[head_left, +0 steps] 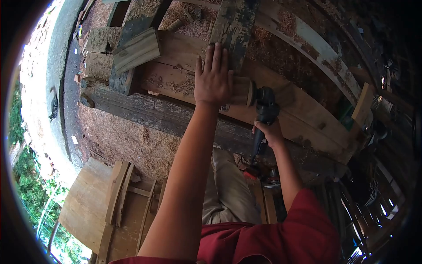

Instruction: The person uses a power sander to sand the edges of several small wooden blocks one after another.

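Note:
My left hand (pixel 214 81) lies flat with its fingers stretched out, pressing down over a short wooden block (pixel 240 91) on the workbench. Part of that block is hidden under the palm. My right hand (pixel 269 133) is wrapped round the body of a dark angle grinder (pixel 266 105). The grinder's disc (pixel 252 93) stands edge-on, right at the block's right end. Beneath both hands runs a wide plank (pixel 303 114), strewn with shavings on its left part.
Another short moulded wood piece (pixel 137 50) rests at the upper left. A weathered beam (pixel 145 108) forms the near edge of the bench. Sawdust (pixel 127 136) covers the ground, and boards (pixel 88 193) lie at lower left. A red tool (pixel 252 172) sits below the grinder.

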{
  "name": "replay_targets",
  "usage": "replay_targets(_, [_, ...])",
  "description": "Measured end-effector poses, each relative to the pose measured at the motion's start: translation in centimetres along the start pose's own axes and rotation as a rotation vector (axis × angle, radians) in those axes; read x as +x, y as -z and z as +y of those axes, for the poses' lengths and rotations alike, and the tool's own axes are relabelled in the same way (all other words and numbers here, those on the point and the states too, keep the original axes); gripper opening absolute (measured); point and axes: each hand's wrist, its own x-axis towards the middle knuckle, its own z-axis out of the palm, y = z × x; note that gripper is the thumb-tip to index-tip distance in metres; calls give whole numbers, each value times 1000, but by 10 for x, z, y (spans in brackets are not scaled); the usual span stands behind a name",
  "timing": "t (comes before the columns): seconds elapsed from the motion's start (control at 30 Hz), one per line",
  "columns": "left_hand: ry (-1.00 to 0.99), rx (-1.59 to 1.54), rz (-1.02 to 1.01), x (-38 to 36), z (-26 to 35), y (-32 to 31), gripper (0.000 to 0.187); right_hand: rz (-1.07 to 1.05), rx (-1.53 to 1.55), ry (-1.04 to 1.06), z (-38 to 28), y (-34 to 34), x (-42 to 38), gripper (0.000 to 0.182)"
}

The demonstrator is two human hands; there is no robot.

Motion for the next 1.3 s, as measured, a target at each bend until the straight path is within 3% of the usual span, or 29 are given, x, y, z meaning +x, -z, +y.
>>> replay_targets(1.3, [3, 21, -6, 0, 0, 0, 67, -63, 9, 49, -15, 4, 22, 15])
